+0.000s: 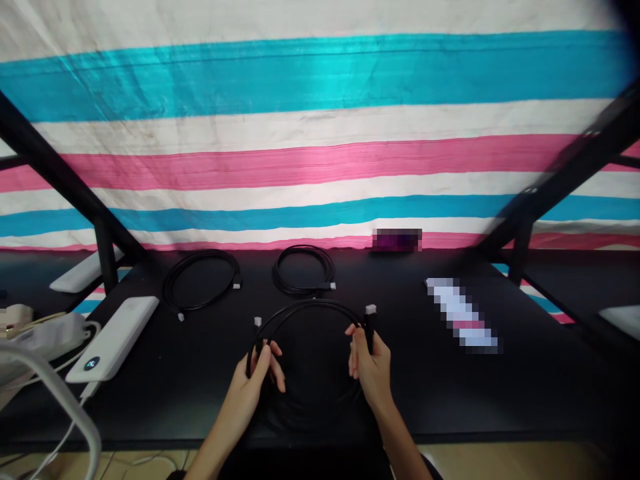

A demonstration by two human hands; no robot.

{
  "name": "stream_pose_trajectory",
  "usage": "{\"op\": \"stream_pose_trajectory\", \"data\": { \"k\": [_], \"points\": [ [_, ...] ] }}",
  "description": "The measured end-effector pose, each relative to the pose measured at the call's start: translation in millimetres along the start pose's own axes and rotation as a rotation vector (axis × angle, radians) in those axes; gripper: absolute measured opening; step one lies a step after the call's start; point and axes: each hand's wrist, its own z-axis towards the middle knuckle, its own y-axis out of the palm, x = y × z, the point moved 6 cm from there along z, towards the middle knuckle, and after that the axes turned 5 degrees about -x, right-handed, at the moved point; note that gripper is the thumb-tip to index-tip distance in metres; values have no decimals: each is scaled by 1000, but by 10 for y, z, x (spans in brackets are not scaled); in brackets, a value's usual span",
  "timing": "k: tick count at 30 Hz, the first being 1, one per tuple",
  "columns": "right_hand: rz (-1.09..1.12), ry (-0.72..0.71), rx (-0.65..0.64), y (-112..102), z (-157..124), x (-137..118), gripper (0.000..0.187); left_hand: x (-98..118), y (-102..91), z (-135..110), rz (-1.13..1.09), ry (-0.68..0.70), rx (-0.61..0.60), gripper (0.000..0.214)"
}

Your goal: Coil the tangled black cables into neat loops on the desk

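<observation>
A black cable [315, 303] bent into a loose loop is held between my two hands, near the front of the table. My left hand [259, 370] grips the left side of the loop, where one pale-tipped plug [258, 323] points upward. Closed around the right side is my right hand [370, 363], with the other plug [370, 320] standing upright by the thumb. The lower part of the loop blends into the dark tabletop. Farther back lie two more coiled black cables, one at the left [203, 280] and one near the middle [303, 270], their plugs showing.
On the left of the black table [425, 413] lies a white power bank [115, 340] with a cord plugged in. Beside it are a white power strip [50, 340] and a thick white curved tube [75, 400]. A blurred-out flat object [460, 313] rests at right. Slanting black frame bars flank both sides.
</observation>
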Motion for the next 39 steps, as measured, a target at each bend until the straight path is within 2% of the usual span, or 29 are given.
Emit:
{"op": "stream_pose_trajectory", "data": {
  "k": [5, 13, 19, 25, 28, 33, 39],
  "points": [
    [30, -73, 42, -49, -8, -12, 42, -35, -39, 45, -2, 36, 95, 48],
    [71, -153, 123, -115, -30, -38, 39, 68, -112, 105, 157, 83, -22, 52],
    [121, -189, 169, -125, -22, -71, 40, 151, -21, 9, 76, 144, -114, 60],
    [265, -121, 148, -131, 1, 14, 39, 368, 55, -74, 162, 273, -200, 63],
    [349, -91, 114, -115, 3, 34, 40, 437, 45, -85, 219, 271, -218, 64],
    [404, -110, 30, -57, -3, -17, 42, 381, 68, -143, 184, 206, -254, 64],
    [434, -176, -10, -26, 0, -93, 40, 276, -8, -183, 174, 163, -181, 62]
  ]
}}
